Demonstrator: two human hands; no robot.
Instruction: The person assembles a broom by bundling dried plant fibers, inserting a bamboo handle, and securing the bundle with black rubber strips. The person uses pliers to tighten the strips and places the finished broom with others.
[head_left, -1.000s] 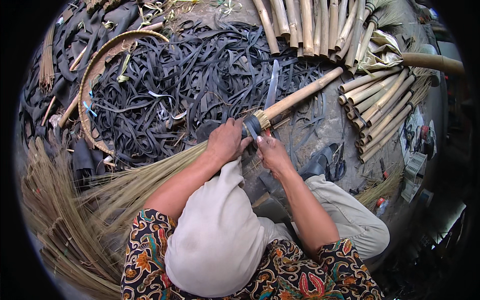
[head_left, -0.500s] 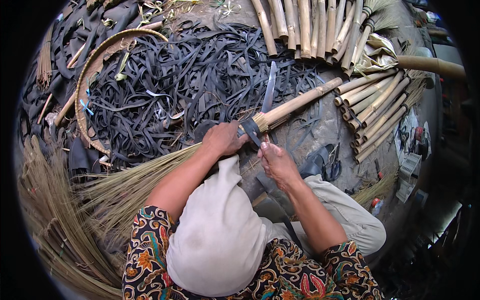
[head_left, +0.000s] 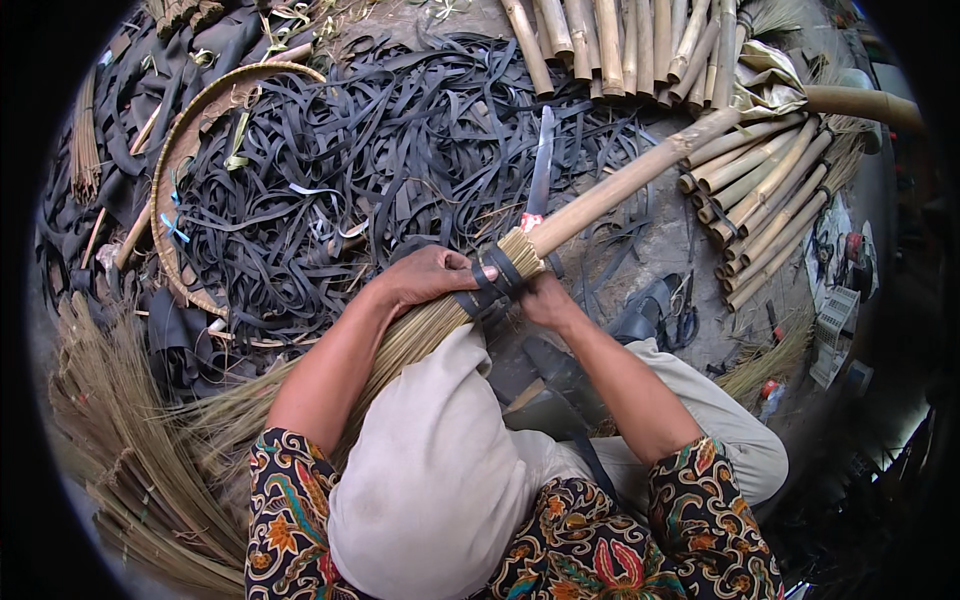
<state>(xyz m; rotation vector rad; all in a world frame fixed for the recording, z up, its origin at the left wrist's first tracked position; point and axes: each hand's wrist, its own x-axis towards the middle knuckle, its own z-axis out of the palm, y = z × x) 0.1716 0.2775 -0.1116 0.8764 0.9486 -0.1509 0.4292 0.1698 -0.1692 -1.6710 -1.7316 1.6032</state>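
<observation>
A broom lies slantwise across my lap, its bamboo handle (head_left: 640, 180) pointing up to the right and its straw bristles (head_left: 400, 345) running down to the left. Black rubber strip (head_left: 487, 290) is wound around the straw just below the handle. My left hand (head_left: 432, 280) grips the broom from above, thumb pressed on the winding. Against the broom's near side, my right hand (head_left: 547, 302) is closed on the strip, its fingertips hidden beneath the bundle. A knife (head_left: 541, 165) with a red and white grip stands blade up just beyond the broom.
A heap of black rubber strips (head_left: 330, 180) spills over a round woven tray (head_left: 160, 200). Bundles of bamboo-handled brooms (head_left: 760, 190) lie at the right and far side. Loose straw (head_left: 130, 430) is piled at the left, and scissors (head_left: 686, 320) lie beyond my knee.
The broom has shifted and its handle now reaches farther up to the right. My right hand has moved in under the bundle with the strip, and more winding shows beside my left thumb.
</observation>
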